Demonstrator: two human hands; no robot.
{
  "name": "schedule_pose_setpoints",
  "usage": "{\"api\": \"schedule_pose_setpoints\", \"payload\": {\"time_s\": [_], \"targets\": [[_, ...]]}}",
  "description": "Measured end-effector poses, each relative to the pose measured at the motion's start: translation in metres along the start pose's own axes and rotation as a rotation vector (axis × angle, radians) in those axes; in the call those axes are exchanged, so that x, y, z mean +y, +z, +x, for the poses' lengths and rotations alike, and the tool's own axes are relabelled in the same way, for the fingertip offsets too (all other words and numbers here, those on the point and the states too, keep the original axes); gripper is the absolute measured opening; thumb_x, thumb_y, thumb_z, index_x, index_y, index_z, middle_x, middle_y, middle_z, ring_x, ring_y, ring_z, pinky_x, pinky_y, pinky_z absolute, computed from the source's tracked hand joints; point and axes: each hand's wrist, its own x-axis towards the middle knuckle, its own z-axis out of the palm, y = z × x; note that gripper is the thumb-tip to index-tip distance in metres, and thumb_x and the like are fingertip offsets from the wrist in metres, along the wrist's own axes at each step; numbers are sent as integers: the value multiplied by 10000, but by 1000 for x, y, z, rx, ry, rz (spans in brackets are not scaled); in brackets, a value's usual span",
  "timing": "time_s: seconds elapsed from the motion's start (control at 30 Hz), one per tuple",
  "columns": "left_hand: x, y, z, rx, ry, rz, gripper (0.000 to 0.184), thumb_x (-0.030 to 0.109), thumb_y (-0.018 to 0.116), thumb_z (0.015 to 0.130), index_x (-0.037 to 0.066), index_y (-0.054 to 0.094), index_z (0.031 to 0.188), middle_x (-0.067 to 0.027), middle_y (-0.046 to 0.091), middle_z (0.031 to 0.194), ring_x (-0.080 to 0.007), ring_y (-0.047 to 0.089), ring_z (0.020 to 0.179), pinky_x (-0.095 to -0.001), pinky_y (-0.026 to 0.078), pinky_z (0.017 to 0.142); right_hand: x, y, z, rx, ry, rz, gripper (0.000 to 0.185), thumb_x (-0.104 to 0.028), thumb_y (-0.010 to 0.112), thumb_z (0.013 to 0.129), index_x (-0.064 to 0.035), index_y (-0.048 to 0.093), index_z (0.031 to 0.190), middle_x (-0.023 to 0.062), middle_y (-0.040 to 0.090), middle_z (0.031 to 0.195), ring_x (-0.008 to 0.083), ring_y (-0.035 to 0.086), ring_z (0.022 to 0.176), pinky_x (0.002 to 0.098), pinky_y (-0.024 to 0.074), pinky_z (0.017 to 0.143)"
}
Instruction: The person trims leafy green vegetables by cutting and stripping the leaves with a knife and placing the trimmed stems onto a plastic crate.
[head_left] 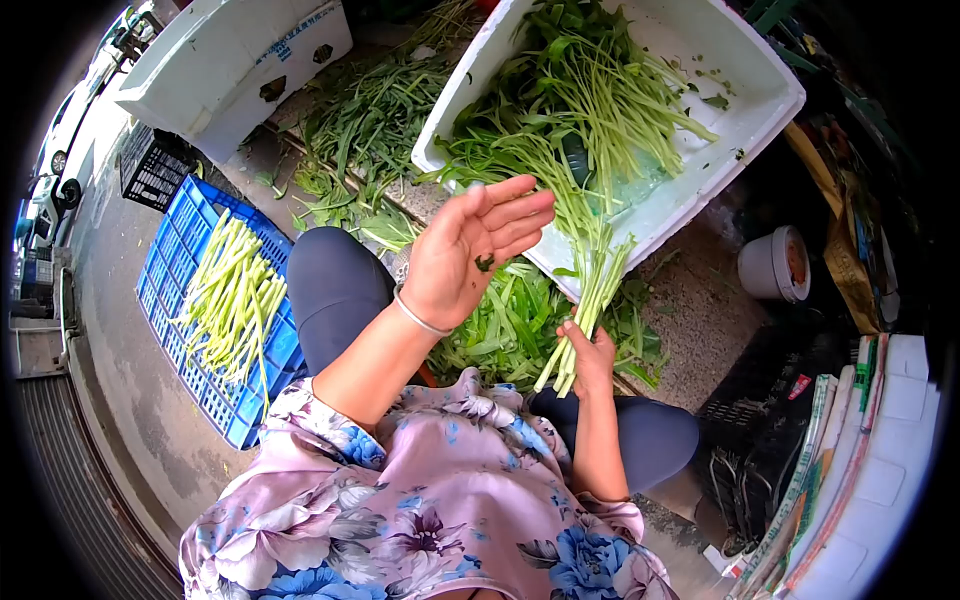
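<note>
My left hand [465,250] is raised in the middle, palm up with its fingers stretched out; a bit of dark leaf sticks to the palm. My right hand [590,355] is wrapped round the lower stems of a bunch of green leafy vegetables [598,285]. The bunch's upper part reaches over the near rim of a white foam box [680,225], where more leafy stalks [610,100] lie. Between my knees and below the box is a pile of loose green leaves [515,325].
A blue crate [215,395] on the left holds cut pale stems [232,300]. Behind it are a black crate [150,165] and a white foam panel [235,80]. More leaves [385,125] lie beside the box. A white bucket [768,265] and stacked foam boxes [880,450] stand right.
</note>
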Motion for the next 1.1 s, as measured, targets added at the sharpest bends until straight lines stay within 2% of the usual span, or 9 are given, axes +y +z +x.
{"api": "schedule_pose_setpoints", "payload": {"time_s": [0.13, 0.23, 0.47, 0.6, 0.7, 0.8, 0.83, 0.9, 1.1], "targets": [[45, 71, -32, -388, 257, 1110, 323, -41, 436, 705, -50, 595, 986, -169, 602, 1037, -244, 580, 987, -325, 444, 869, -6, 4, -7, 42, 5, 3, 252, -85, 639, 793, 7, 560, 1014, 59, 610, 817, 114, 578, 714, 241, 449, 647], [63, 122, -39, -656, 811, 1328, 104, 117, 574, 702, 47, 630, 755, -112, 648, 859, -206, 640, 728, -292, 490, 632, -6, 1, -5, 24, 4, -98, 199, -107, 648, 782, 5, 572, 928, 66, 627, 778, 110, 571, 696, 241, 442, 641], [135, 168, -84, -1051, 408, 1635, 112, 81, 612, 704, 67, 611, 816, -92, 607, 959, -283, 601, 935, -380, 507, 723, 2, 4, -3, -22, 5, -66, 237, -110, 648, 782, 7, 570, 973, 57, 619, 780, 108, 570, 704, 234, 441, 644], [119, 75, -132, -566, 1310, 1403, 175, 194, 497, 845, 69, 555, 954, -72, 588, 973, -279, 620, 831, -364, 479, 699, -5, 5, -2, -28, -53, -113, 230, -118, 657, 773, 9, 575, 947, 54, 621, 766, 100, 557, 681, 235, 436, 626], [61, 45, -75, -301, 1443, 1122, 145, 10, 399, 804, 23, 540, 832, -171, 581, 934, -336, 554, 850, -413, 442, 747, -10, 13, 0, -18, -194, -172, 210, -79, 668, 755, 12, 596, 929, 47, 621, 780, 93, 557, 687, 238, 448, 627], [-1, -10, -18, 178, 101, 779, 312, 152, 541, 843, -3, 525, 1114, -95, 568, 1073, -141, 515, 951, -257, 391, 825, -32, 32, -6, -55, -301, -305, 264, -77, 665, 746, 19, 606, 985, 61, 635, 843, 85, 559, 723, 231, 451, 666], [-30, -44, -11, 237, -219, 706, 392, 259, 539, 860, 44, 494, 1185, -71, 527, 1173, -190, 462, 1098, -312, 353, 922, -33, 38, -5, -71, -306, -309, 264, -77, 665, 746, 19, 606, 985, 61, 635, 843, 85, 559, 723, 231, 451, 666], [-74, -69, -14, 248, -497, 591, 685, 543, 477, 840, 95, 325, 1334, -124, 324, 1367, -251, 327, 1237, -367, 335, 933, -34, 53, -2, -101, -379, -421, 282, -88, 670, 743, 19, 601, 994, 63, 639, 863, 92, 567, 739, 244, 458, 676], [-104, -71, -10, 333, -517, -97, 656, 710, 325, 790, 201, 514, 1157, -11, 520, 1147, -193, 460, 1095, -432, 359, 925, -31, 88, -4, -98, -552, -874, 508, -422, 623, 757, -71, 547, 1117, 168, 562, 898, 331, 573, 849, 387, 455, 703]]}}
